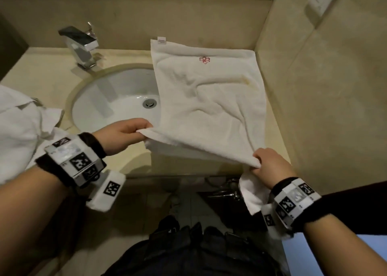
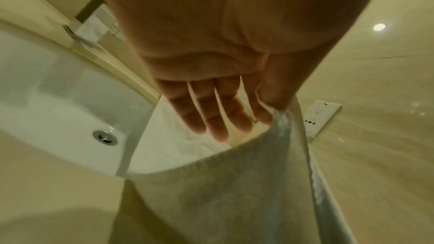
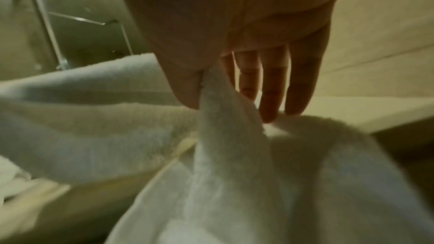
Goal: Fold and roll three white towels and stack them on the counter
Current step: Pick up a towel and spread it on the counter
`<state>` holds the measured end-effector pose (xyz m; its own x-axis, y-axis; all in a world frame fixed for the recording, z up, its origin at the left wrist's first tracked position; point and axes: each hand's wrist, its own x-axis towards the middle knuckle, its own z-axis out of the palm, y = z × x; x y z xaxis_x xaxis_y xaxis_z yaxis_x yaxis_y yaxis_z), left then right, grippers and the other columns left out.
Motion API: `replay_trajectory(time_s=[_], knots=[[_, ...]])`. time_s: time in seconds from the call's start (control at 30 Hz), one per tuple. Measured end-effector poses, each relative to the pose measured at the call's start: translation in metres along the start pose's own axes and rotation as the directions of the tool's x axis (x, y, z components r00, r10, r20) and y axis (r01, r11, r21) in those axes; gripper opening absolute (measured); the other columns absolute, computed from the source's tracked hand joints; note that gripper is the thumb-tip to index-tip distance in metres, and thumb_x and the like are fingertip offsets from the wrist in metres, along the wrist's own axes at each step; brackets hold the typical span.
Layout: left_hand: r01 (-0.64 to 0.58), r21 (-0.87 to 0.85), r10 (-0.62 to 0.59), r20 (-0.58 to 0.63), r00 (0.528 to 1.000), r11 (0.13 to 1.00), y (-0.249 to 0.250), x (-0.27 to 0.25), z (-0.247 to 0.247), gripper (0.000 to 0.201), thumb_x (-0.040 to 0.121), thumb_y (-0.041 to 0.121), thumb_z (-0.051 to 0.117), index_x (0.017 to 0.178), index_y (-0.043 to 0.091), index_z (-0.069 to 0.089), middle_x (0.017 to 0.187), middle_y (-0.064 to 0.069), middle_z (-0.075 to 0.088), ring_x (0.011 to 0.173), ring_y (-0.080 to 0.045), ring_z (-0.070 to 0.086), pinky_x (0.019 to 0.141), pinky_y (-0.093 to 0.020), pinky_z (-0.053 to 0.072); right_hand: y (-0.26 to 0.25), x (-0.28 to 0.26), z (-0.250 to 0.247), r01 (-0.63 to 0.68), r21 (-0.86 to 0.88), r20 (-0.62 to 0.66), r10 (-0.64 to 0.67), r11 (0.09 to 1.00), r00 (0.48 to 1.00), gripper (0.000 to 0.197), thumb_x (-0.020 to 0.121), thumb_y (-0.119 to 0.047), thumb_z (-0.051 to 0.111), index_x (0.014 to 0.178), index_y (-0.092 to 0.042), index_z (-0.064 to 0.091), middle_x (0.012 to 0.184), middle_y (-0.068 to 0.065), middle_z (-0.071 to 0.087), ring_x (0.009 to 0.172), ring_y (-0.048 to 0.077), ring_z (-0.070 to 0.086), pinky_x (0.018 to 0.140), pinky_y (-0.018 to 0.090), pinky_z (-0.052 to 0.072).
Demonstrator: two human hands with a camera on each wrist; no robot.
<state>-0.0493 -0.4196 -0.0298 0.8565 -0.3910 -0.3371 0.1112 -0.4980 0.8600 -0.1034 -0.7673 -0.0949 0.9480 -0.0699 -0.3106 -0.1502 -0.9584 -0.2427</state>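
Observation:
A white towel (image 1: 209,100) with a small red emblem lies spread on the beige counter (image 1: 37,72), its left side draped over the sink. My left hand (image 1: 134,130) pinches the towel's near left corner between thumb and forefinger, lifted off the counter. My right hand (image 1: 261,160) pinches the near right edge, with a tail of cloth hanging below it. In the left wrist view the towel (image 2: 211,183) hangs from thumb and forefinger while the other fingers (image 2: 211,114) stay straight. In the right wrist view the towel (image 3: 225,136) is pinched under the thumb.
More white towels (image 1: 18,129) lie heaped on the counter at the left. A white sink (image 1: 117,100) with a chrome faucet (image 1: 82,45) sits mid-counter. A tiled wall (image 1: 324,87) bounds the counter on the right, with a socket (image 1: 320,1) high up.

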Motion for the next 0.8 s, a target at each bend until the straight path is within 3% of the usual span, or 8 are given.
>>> replay_trajectory(time_s=[0.07, 0.13, 0.2, 0.33, 0.4, 0.47, 0.6, 0.8], knots=[[-0.01, -0.153, 0.004, -0.041, 0.999, 0.988, -0.011, -0.004, -0.002, 0.027, 0.09, -0.008, 0.038, 0.097, 0.008, 0.058, 0.097, -0.002, 0.058, 0.086, 0.005, 0.056, 0.079, -0.007, 0.043, 0.006, -0.001, 0.002, 0.036, 0.267, -0.1, -0.01, 0.963, 0.995, 0.013, 0.077, -0.009, 0.06, 0.089, -0.015, 0.057, 0.096, 0.01, 0.061, 0.084, 0.025, 0.057, 0.069, 0.026, 0.039], [0.005, -0.455, -0.089, -0.164, 0.982, 0.89, -0.015, -0.006, 0.007, 0.025, 0.092, -0.003, 0.035, 0.089, 0.01, 0.057, 0.085, -0.005, 0.059, 0.073, -0.005, 0.059, 0.066, -0.015, 0.051, 0.007, -0.003, -0.007, 0.147, 0.539, -0.203, -0.042, 0.829, 0.978, 0.023, 0.077, -0.002, 0.059, 0.084, -0.024, 0.057, 0.088, 0.003, 0.064, 0.077, 0.015, 0.058, 0.065, 0.021, 0.041], [0.008, -0.487, -0.149, -0.251, 0.956, 0.874, -0.019, 0.001, 0.015, 0.024, 0.093, 0.006, 0.038, 0.083, 0.015, 0.057, 0.078, 0.0, 0.062, 0.07, -0.009, 0.058, 0.061, -0.017, 0.052, 0.005, -0.007, -0.018, 0.219, 0.696, -0.226, -0.081, 0.684, 0.971, 0.022, 0.079, -0.007, 0.062, 0.081, -0.029, 0.06, 0.079, -0.006, 0.066, 0.07, 0.004, 0.059, 0.063, 0.014, 0.045], [0.226, 0.075, -0.211, -0.168, 0.963, 0.971, -0.034, 0.013, 0.02, 0.029, 0.096, 0.031, 0.039, 0.11, 0.017, 0.06, 0.106, 0.002, 0.056, 0.1, -0.016, 0.051, 0.088, -0.019, 0.037, 0.0, -0.01, -0.016, 0.244, 0.398, 0.147, -0.325, 0.884, 0.934, 0.01, 0.087, -0.03, 0.057, 0.079, -0.032, 0.062, 0.076, -0.014, 0.065, 0.073, 0.001, 0.058, 0.063, 0.002, 0.039], [0.306, 0.477, -0.325, -0.045, 0.944, 0.824, -0.046, 0.014, 0.018, 0.046, 0.093, 0.05, 0.03, 0.102, 0.02, 0.064, 0.101, 0.004, 0.056, 0.1, -0.018, 0.052, 0.091, -0.027, 0.035, 0.011, -0.002, -0.003, 0.138, 0.338, 0.293, -0.243, 0.931, 0.925, 0.019, 0.09, -0.035, 0.051, 0.087, -0.022, 0.064, 0.085, -0.006, 0.067, 0.081, 0.012, 0.062, 0.067, 0.008, 0.043], [0.164, 0.742, -0.314, 0.066, 0.947, 0.65, -0.056, 0.016, 0.018, 0.049, 0.092, 0.053, 0.028, 0.081, 0.021, 0.064, 0.089, 0.005, 0.063, 0.088, -0.019, 0.058, 0.083, -0.028, 0.04, 0.028, 0.011, 0.007, -0.033, 0.316, 0.123, -0.007, 0.948, 0.992, 0.023, 0.09, -0.033, 0.053, 0.094, -0.012, 0.063, 0.095, 0.007, 0.068, 0.089, 0.025, 0.063, 0.08, 0.029, 0.049], [-0.002, 0.805, -0.021, 0.019, 1.0, 0.593, -0.066, 0.029, 0.034, 0.031, 0.083, 0.046, 0.056, 0.103, 0.023, 0.058, 0.104, 0.002, 0.056, 0.096, -0.02, 0.056, 0.085, -0.032, 0.045, 0.044, 0.024, 0.023, -0.166, 0.19, -0.066, 0.181, 0.968, 0.981, 0.028, 0.083, -0.021, 0.062, 0.109, -0.011, 0.055, 0.11, 0.014, 0.052, 0.092, 0.029, 0.056, 0.09, 0.036, 0.045], [-0.029, 0.83, -0.054, 0.071, 0.996, 0.557, -0.076, 0.029, 0.045, 0.012, 0.088, 0.029, 0.05, 0.096, 0.021, 0.057, 0.104, -0.002, 0.06, 0.093, -0.022, 0.056, 0.08, -0.031, 0.042, 0.053, 0.037, 0.009, -0.233, -0.019, -0.009, 0.233, 0.972, 0.972, 0.013, 0.091, -0.01, 0.044, 0.096, -0.004, 0.054, 0.103, 0.021, 0.06, 0.092, 0.035, 0.056, 0.071, 0.032, 0.038]])
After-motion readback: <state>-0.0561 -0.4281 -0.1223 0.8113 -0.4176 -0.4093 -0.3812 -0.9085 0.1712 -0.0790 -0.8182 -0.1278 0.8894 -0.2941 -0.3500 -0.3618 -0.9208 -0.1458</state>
